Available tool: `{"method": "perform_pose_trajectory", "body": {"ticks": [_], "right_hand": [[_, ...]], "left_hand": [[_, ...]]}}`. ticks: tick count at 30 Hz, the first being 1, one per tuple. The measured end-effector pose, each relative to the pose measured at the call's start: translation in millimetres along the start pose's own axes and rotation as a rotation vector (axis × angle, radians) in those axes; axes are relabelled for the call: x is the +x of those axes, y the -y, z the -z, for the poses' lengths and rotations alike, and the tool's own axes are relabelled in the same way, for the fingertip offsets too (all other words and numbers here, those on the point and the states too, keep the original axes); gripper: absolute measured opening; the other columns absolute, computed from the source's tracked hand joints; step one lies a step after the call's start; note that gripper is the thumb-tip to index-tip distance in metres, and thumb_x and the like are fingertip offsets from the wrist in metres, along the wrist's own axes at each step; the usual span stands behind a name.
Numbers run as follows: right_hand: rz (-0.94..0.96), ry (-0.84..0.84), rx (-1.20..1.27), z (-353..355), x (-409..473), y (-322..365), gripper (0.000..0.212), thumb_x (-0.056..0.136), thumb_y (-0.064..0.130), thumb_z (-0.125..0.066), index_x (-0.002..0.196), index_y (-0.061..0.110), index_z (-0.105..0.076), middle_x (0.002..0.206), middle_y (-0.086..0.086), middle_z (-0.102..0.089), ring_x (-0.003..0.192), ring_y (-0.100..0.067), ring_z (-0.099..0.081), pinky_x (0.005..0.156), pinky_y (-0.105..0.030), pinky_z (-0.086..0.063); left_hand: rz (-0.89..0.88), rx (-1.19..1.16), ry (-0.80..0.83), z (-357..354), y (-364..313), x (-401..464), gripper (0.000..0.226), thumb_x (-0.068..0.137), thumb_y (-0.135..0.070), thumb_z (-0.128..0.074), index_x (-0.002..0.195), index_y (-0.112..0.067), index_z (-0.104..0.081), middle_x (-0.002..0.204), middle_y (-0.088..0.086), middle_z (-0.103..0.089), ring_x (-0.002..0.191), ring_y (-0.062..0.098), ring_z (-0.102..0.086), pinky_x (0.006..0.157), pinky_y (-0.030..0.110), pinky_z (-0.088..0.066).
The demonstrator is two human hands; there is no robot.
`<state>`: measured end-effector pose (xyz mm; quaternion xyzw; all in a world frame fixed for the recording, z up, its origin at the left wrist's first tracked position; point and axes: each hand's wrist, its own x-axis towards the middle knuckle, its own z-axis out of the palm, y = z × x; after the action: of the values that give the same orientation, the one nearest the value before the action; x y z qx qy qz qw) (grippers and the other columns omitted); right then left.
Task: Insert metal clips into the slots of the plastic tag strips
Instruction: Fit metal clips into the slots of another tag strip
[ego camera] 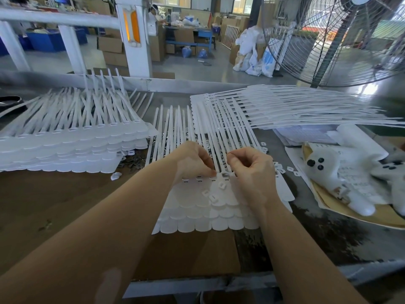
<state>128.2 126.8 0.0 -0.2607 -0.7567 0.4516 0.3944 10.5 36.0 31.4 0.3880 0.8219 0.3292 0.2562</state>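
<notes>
Both hands (221, 165) pinch at the tag strips' (197, 207) slot row.

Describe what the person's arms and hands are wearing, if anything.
Nothing shows on either arm: both forearms are bare up to the frame's bottom edge, with no sleeve in view. The left hand and right hand wear no gloves, and no ring, watch or bracelet is visible. Nails are too small to judge.
</notes>
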Motion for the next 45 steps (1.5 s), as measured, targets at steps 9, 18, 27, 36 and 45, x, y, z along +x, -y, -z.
{"method": "perform_pose_trajectory", "body": {"ticks": [9,18,27,36,45], "right_hand": [[-0.025,-0.029,-0.013,-1.5,-0.1,1.2,0.007,0.085,0.014,-0.065,0.080,0.019,-0.069,0.072,0.007,-0.065,0.070,-0.004,-0.060,0.062,-0.008,-0.045],[-0.027,-0.018,-0.005,1.7,-0.3,2.4,0.007,0.086,0.010,-0.064,0.083,0.012,-0.070,0.073,0.002,-0.065,0.071,-0.009,-0.059,0.066,-0.017,-0.047],[-0.039,-0.018,-0.009,1.9,-0.4,2.0,0.007,0.086,0.012,-0.064,0.083,0.013,-0.070,0.074,0.003,-0.065,0.074,-0.009,-0.060,0.067,-0.016,-0.046],[-0.064,-0.017,0.026,2.2,0.4,0.2,0.007,0.086,0.013,-0.064,0.084,0.014,-0.070,0.070,0.007,-0.062,0.069,-0.005,-0.056,0.065,-0.017,-0.044],[-0.066,-0.015,0.027,2.9,0.3,-1.2,0.007,0.087,0.015,-0.064,0.084,0.015,-0.070,0.073,0.005,-0.064,0.071,-0.005,-0.058,0.066,-0.017,-0.045]], "left_hand": [[-0.183,-0.009,-0.074,-0.2,5.1,-10.5,0.014,0.084,-0.010,-0.066,0.083,-0.023,-0.071,0.076,-0.012,-0.066,0.065,-0.003,-0.054,0.062,0.013,-0.040],[-0.387,0.438,-0.084,-17.0,2.7,-13.2,0.022,0.095,-0.025,-0.051,0.104,-0.036,-0.067,0.096,-0.014,-0.044,0.101,0.011,-0.045,0.091,0.031,-0.037],[-0.304,0.282,-0.038,-19.2,-2.4,-8.7,0.018,0.091,-0.024,-0.055,0.095,-0.032,-0.070,0.095,-0.011,-0.048,0.088,0.011,-0.051,0.092,0.033,-0.044],[-0.282,0.085,-0.088,-21.1,-0.3,-9.8,0.016,0.085,-0.017,-0.066,0.079,-0.032,-0.065,0.084,-0.016,-0.060,0.075,-0.002,-0.053,0.074,0.019,-0.044],[-0.276,0.033,-0.112,-15.5,2.2,-12.3,0.021,0.083,-0.008,-0.064,0.076,-0.028,-0.069,0.079,-0.018,-0.059,0.063,-0.011,-0.052,0.060,0.006,-0.038]]}}
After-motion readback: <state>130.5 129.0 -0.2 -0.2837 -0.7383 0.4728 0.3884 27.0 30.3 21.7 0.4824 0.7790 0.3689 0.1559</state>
